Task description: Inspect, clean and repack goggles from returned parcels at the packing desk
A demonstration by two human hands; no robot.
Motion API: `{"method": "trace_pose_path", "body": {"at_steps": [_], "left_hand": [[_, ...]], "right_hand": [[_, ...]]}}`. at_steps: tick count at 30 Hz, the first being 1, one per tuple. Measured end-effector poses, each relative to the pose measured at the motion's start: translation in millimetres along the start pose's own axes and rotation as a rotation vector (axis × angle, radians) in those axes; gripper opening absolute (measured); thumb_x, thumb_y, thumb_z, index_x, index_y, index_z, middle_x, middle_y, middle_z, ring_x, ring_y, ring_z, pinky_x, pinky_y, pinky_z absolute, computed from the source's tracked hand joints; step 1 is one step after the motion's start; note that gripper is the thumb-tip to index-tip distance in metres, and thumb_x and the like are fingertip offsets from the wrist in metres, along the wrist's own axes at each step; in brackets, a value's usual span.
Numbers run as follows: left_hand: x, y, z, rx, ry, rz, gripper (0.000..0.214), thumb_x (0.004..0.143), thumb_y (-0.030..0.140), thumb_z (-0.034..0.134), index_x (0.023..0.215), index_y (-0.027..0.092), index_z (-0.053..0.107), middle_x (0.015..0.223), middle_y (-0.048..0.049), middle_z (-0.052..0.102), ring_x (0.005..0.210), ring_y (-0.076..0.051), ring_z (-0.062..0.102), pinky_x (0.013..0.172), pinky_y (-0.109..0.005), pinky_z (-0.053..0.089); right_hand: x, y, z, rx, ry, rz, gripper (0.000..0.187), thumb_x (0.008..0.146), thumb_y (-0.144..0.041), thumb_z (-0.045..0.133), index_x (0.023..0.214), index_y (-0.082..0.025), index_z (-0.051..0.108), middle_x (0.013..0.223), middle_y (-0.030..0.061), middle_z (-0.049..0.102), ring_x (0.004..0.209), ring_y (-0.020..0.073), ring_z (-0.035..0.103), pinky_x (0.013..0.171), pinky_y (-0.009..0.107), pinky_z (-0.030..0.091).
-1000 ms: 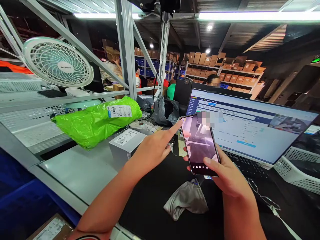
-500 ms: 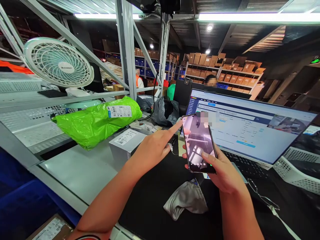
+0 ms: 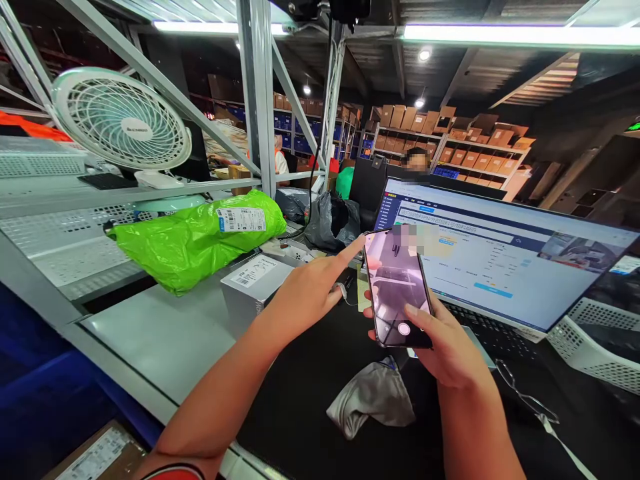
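My right hand [image 3: 443, 343] grips a black smartphone [image 3: 397, 287] upright over the black mat, thumb resting on the lower screen near a round white button. My left hand [image 3: 307, 290] is curled with only the index finger stretched out, its tip touching the phone's upper left edge. A crumpled grey cloth pouch [image 3: 373, 400] lies on the mat just below the phone. A white labelled box [image 3: 253, 283] stands to the left of my left hand.
A large monitor [image 3: 505, 253] with a keyboard [image 3: 487, 330] below it stands behind the phone. A bright green parcel [image 3: 195, 237] and a white fan [image 3: 123, 123] sit at left. A white basket [image 3: 595, 340] is at far right. Another person sits behind the monitor.
The phone rose slightly and its screen changed to a view with a round white button. My right thumb shifted up the screen. My left index finger stayed at the phone's top corner.
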State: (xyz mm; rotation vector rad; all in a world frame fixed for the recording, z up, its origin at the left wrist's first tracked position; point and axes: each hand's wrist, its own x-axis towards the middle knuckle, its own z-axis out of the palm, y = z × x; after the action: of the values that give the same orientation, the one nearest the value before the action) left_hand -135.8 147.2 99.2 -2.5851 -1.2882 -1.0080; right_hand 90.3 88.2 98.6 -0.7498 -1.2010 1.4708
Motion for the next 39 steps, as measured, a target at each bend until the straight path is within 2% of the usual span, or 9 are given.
{"method": "trace_pose_path", "body": {"at_steps": [11,17,20,23,27,31,35,37,39], "left_hand": [[6,-3,4.8,-0.035,-0.038,-0.019,0.098,0.084,0.006,0.060,0.161,0.037,0.008,0.117,-0.0043,0.072,0.106,-0.026,0.069,0.086,-0.037,0.056],[4,-4,4.9,-0.067,-0.045,-0.067,0.096,0.084,0.009,0.059,0.160,0.035,0.008,0.119,-0.0048,0.071,0.108,-0.027,0.069,0.088,-0.040,0.055],[4,-7,7.2,-0.113,-0.026,-0.154,0.090,0.082,0.012,0.061,0.158,0.027,0.015,0.120,-0.0080,0.071,0.108,-0.029,0.069,0.089,-0.042,0.055],[6,-10,8.5,-0.194,-0.031,-0.187,0.081,0.080,0.013,0.061,0.152,0.024,0.026,0.118,-0.0082,0.071,0.109,-0.028,0.069,0.093,-0.043,0.054],[8,-11,9.9,-0.277,-0.052,-0.206,0.073,0.078,0.012,0.061,0.146,0.025,0.036,0.118,-0.0068,0.071,0.111,-0.027,0.068,0.097,-0.043,0.053],[9,-11,12.4,-0.282,-0.068,-0.195,0.071,0.078,0.012,0.060,0.144,0.028,0.038,0.119,-0.0056,0.072,0.111,-0.026,0.068,0.098,-0.043,0.053],[12,-9,14.5,-0.298,-0.067,-0.234,0.061,0.078,0.011,0.060,0.135,0.025,0.044,0.118,-0.0058,0.073,0.111,-0.026,0.069,0.098,-0.042,0.054],[13,-8,15.6,-0.240,-0.068,-0.246,0.058,0.079,0.010,0.060,0.134,0.023,0.045,0.119,-0.0072,0.072,0.110,-0.027,0.069,0.094,-0.042,0.055],[13,-6,16.8,-0.116,-0.075,-0.203,0.060,0.081,0.009,0.060,0.137,0.022,0.042,0.118,-0.0086,0.071,0.108,-0.028,0.069,0.089,-0.042,0.057]], "right_hand": [[8,3,-6,0.123,0.021,0.027,0.062,0.085,-0.037,0.077,0.142,-0.027,0.055,0.123,0.0147,0.072,0.103,0.0344,0.073,0.081,0.055,0.063],[8,2,-2,0.223,-0.029,0.076,0.042,0.089,-0.035,0.071,0.129,-0.023,0.065,0.121,0.0153,0.073,0.104,0.0335,0.073,0.082,0.054,0.063],[9,2,1,0.303,-0.039,0.092,0.033,0.091,-0.035,0.066,0.119,-0.017,0.071,0.120,0.0176,0.073,0.105,0.0319,0.073,0.084,0.052,0.063],[10,3,4,0.355,-0.022,0.086,0.034,0.092,-0.033,0.061,0.119,-0.015,0.070,0.120,0.0176,0.073,0.106,0.0316,0.073,0.088,0.056,0.060],[12,4,5,0.359,-0.009,0.080,0.039,0.090,-0.031,0.060,0.126,-0.016,0.067,0.120,0.0171,0.073,0.108,0.0328,0.072,0.091,0.060,0.058],[15,8,3,0.329,-0.020,0.050,0.044,0.081,-0.028,0.072,0.124,-0.019,0.066,0.120,0.0144,0.074,0.109,0.0334,0.071,0.086,0.054,0.062],[21,18,1,0.238,0.020,-0.008,0.066,0.067,-0.014,0.085,0.129,-0.023,0.062,0.118,0.0101,0.073,0.112,0.0332,0.070,0.084,0.050,0.064],[25,23,2,0.218,0.066,-0.031,0.075,0.066,-0.013,0.087,0.134,-0.024,0.058,0.114,0.0089,0.074,0.110,0.0321,0.071,0.084,0.048,0.064],[30,27,2,0.240,0.110,-0.056,0.075,0.069,-0.016,0.085,0.137,-0.024,0.055,0.111,0.0085,0.075,0.107,0.0314,0.071,0.082,0.048,0.064]]}}
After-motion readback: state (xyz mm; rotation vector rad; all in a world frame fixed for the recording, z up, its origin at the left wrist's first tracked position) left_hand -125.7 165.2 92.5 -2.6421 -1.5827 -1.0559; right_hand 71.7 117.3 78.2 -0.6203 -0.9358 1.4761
